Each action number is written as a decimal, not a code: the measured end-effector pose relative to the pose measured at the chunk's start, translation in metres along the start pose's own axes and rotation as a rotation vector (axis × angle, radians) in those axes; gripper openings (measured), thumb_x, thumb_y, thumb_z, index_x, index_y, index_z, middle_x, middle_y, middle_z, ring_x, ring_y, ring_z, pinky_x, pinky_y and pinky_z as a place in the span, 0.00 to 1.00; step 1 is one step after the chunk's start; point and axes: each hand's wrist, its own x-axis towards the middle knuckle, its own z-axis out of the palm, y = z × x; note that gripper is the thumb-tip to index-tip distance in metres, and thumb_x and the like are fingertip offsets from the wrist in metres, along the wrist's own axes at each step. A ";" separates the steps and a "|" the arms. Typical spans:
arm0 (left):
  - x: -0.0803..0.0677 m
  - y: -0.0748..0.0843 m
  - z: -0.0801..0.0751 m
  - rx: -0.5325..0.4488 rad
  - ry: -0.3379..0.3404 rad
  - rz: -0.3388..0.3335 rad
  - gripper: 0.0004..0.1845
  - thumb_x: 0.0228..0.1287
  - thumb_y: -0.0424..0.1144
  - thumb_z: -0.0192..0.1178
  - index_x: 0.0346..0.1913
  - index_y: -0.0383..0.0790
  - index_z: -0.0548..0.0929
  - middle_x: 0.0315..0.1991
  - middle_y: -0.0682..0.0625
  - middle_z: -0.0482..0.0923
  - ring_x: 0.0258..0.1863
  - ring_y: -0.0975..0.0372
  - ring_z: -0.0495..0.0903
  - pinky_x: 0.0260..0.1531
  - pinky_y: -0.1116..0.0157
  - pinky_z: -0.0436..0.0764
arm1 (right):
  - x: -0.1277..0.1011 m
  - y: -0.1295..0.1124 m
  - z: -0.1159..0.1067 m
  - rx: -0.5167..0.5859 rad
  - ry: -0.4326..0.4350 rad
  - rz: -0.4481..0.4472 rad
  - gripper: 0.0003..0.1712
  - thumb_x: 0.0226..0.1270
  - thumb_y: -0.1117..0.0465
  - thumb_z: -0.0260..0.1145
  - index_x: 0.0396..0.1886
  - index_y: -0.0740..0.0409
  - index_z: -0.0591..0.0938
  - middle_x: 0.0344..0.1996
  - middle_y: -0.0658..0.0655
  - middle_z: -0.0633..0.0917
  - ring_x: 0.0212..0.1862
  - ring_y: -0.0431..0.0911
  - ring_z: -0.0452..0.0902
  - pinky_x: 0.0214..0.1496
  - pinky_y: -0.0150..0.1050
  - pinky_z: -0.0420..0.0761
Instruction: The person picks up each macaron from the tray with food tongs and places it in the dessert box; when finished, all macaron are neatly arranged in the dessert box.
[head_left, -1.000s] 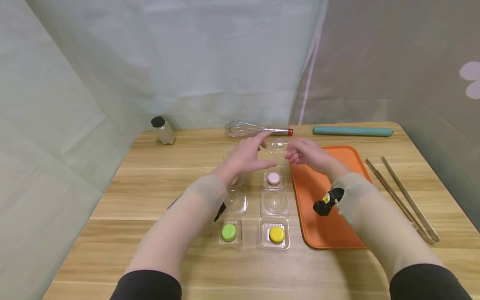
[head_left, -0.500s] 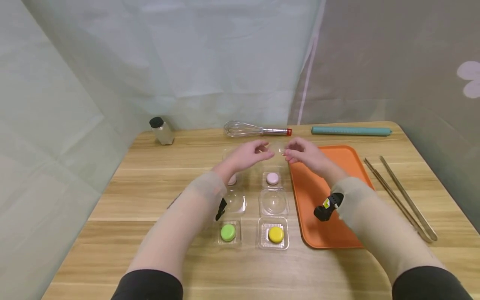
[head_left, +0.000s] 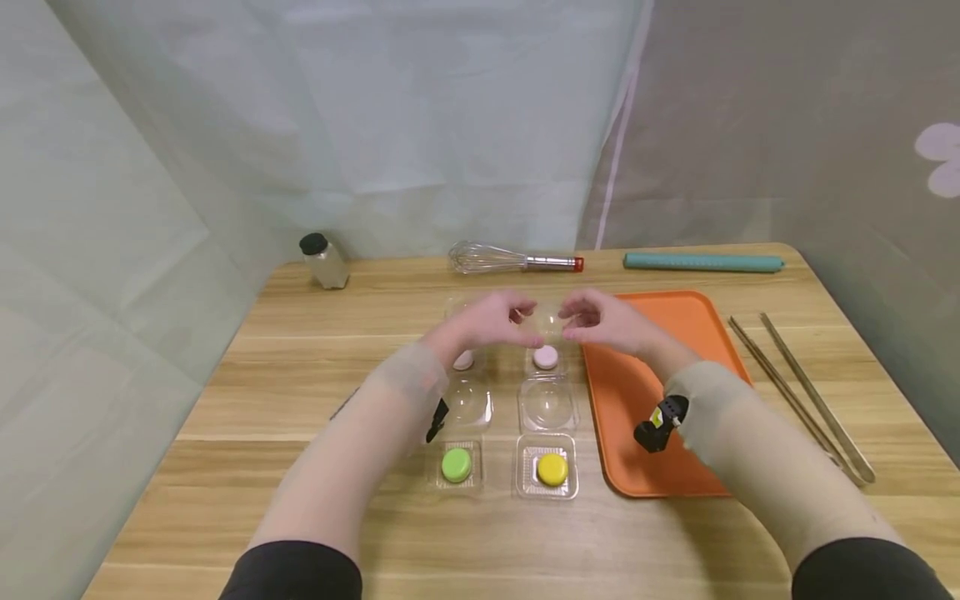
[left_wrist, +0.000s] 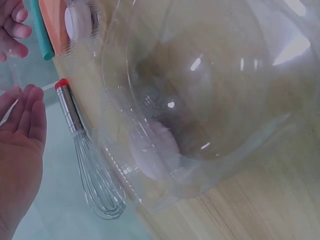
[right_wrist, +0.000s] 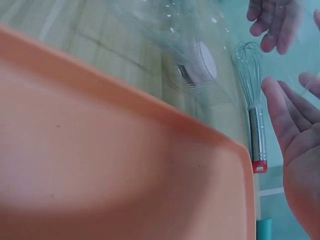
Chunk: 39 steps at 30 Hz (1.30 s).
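My left hand [head_left: 517, 323] and right hand [head_left: 577, 321] meet above the table and pinch the two sides of a clear plastic lid [head_left: 550, 320]. It hovers tilted just behind and over a pink macaron [head_left: 545, 357] that sits in its clear base. In the left wrist view my left hand [left_wrist: 22, 145] touches a thin clear edge, and a second pink macaron [left_wrist: 155, 150] shows through a dome. In the right wrist view my right hand [right_wrist: 300, 150] is by the whisk [right_wrist: 250, 75].
A green macaron [head_left: 457, 465] and a yellow macaron [head_left: 552, 469] lie in open clear boxes in front, with their domes [head_left: 549, 406] behind them. An orange tray [head_left: 697, 321] lies right, tongs [head_left: 802, 392] beyond. A whisk [head_left: 510, 261], a teal roller [head_left: 703, 262] and a bottle [head_left: 322, 260] line the back.
Both hands came nearer to me and lower with the clear lid, from near the whisk to just above the pink macaron. Their fingers curled closer together.
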 end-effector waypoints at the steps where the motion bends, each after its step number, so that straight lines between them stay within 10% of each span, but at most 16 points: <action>1: 0.000 -0.001 0.001 -0.007 -0.008 0.001 0.44 0.50 0.53 0.69 0.67 0.36 0.66 0.60 0.45 0.71 0.56 0.57 0.71 0.55 0.61 0.72 | -0.001 0.000 0.000 -0.010 -0.007 0.010 0.28 0.57 0.62 0.69 0.54 0.68 0.71 0.50 0.65 0.78 0.48 0.52 0.77 0.53 0.44 0.75; 15: 0.002 -0.002 0.018 0.114 -0.008 -0.062 0.49 0.44 0.53 0.73 0.68 0.36 0.63 0.62 0.45 0.68 0.53 0.57 0.73 0.56 0.59 0.71 | -0.004 0.001 0.008 -0.292 -0.022 0.036 0.33 0.51 0.52 0.74 0.55 0.60 0.73 0.43 0.57 0.81 0.44 0.48 0.78 0.47 0.44 0.78; 39: 0.001 -0.004 0.026 0.152 0.003 -0.081 0.50 0.44 0.51 0.73 0.69 0.36 0.61 0.59 0.46 0.70 0.43 0.62 0.75 0.44 0.65 0.77 | -0.002 0.004 0.017 -0.273 -0.040 0.082 0.35 0.52 0.54 0.73 0.56 0.64 0.70 0.43 0.60 0.81 0.46 0.51 0.78 0.49 0.46 0.78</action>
